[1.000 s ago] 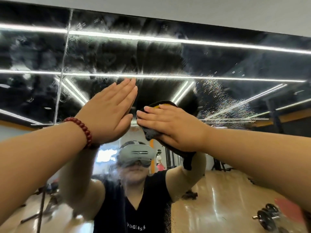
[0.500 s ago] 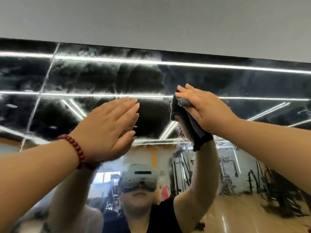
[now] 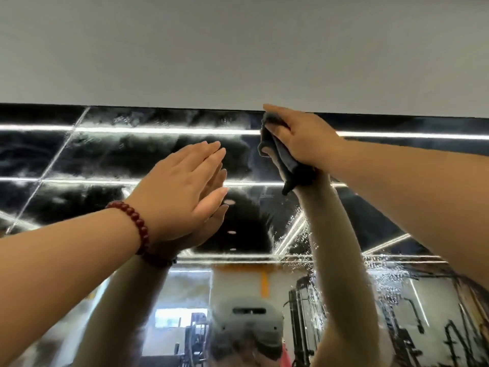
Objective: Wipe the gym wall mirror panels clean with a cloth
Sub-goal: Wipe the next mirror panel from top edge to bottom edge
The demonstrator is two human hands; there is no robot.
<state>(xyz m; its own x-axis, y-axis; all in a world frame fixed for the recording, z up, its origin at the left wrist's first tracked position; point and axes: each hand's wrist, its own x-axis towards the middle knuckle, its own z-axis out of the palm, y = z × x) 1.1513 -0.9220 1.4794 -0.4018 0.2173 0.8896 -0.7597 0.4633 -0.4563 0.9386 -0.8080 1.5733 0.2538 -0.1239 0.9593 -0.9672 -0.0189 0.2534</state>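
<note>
Two hands up on mirror panel (image 3: 111, 160). Our right hand (image 3: 299, 139) presses dark cloth (image 3: 283, 157) flat against glass at top edge, fingers curled over folds, likely to reach last strip. Our left hand (image 3: 182, 192), fingers straight, palm on glass beside it, probably bracing. Smears left of cloth, droplets below.

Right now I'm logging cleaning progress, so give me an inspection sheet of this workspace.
Surface: mirror hazy with streaks; droplets lower right.
Job's things: dark cloth pressed near the mirror's top edge.
Clutter: nothing seen.
Hands: left hand flat on the glass, fingers straight; right hand grips the cloth.
Cables: nothing seen.
Surroundings: plain wall above; gym machines reflected; bead bracelet on left wrist.
</note>
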